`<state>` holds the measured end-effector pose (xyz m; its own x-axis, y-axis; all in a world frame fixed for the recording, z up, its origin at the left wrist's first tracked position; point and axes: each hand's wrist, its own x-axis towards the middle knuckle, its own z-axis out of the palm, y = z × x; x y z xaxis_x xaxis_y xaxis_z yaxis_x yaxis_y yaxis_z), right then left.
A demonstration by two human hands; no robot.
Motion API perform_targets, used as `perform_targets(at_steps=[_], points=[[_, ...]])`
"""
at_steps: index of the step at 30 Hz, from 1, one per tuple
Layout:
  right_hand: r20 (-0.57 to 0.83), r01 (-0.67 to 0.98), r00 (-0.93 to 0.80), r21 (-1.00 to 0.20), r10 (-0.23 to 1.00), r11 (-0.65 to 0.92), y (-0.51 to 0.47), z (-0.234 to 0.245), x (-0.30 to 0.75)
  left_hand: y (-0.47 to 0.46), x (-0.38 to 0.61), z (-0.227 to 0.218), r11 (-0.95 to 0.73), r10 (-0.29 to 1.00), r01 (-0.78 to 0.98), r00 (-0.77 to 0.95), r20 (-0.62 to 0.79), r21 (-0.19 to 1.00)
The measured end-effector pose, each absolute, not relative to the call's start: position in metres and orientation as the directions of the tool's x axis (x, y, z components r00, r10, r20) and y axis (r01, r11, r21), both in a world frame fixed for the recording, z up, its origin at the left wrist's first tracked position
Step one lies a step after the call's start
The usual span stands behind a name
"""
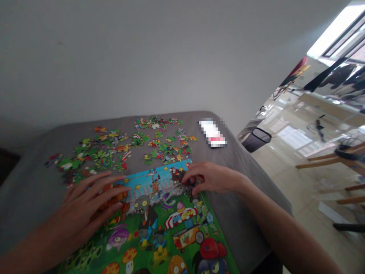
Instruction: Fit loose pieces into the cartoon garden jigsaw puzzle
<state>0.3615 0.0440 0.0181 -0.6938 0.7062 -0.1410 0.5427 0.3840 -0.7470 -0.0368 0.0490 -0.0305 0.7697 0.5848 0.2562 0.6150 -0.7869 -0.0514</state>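
Note:
A brightly coloured cartoon puzzle board [168, 224] lies on the grey cloth in front of me, with a blue sky strip along its far edge. My left hand [94, 205] rests over the board's left side, fingers stretched out and apart, hiding part of the picture. At the far right corner, my right hand [211, 179] is bent down with thumb and fingers curled around a small dark jigsaw piece [194, 180], mostly covered by the fingers. Beyond the board lie many loose jigsaw pieces [99, 152], mainly green, in scattered heaps.
A phone [212, 133] with a lit, blurred screen lies at the back right of the cloth-covered table [228, 213]. A pale wall [171, 57] stands behind. On the floor to the right are a dark bin [256, 140] and a wooden chair [342, 163].

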Motion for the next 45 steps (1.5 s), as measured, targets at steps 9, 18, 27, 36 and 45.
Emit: perform_targets(at_steps=[9,18,27,36,45], points=[[-0.205,0.599,-0.652,-0.730,0.730,0.330,0.044,0.016,0.365,0.050,-0.038,-0.033,-0.787,0.587,0.617,0.760,0.278,-0.026],[-0.174,0.595,-0.644,-0.726,0.745,0.345,0.046,0.011,0.367,0.043,-0.034,-0.027,-0.716,0.695,0.689,0.689,0.207,0.112],[-0.190,0.618,-0.630,-0.709,0.753,0.338,0.047,0.011,0.369,0.046,-0.038,-0.031,-0.726,0.683,0.683,0.705,0.190,0.075],[-0.240,0.634,-0.620,-0.713,0.747,0.298,0.047,0.010,0.370,0.047,-0.040,-0.033,-0.730,0.680,0.681,0.716,0.161,0.056],[-0.266,0.636,-0.612,-0.725,0.745,0.264,0.046,0.012,0.369,0.047,-0.040,-0.031,-0.716,0.697,0.692,0.705,0.131,0.089]])
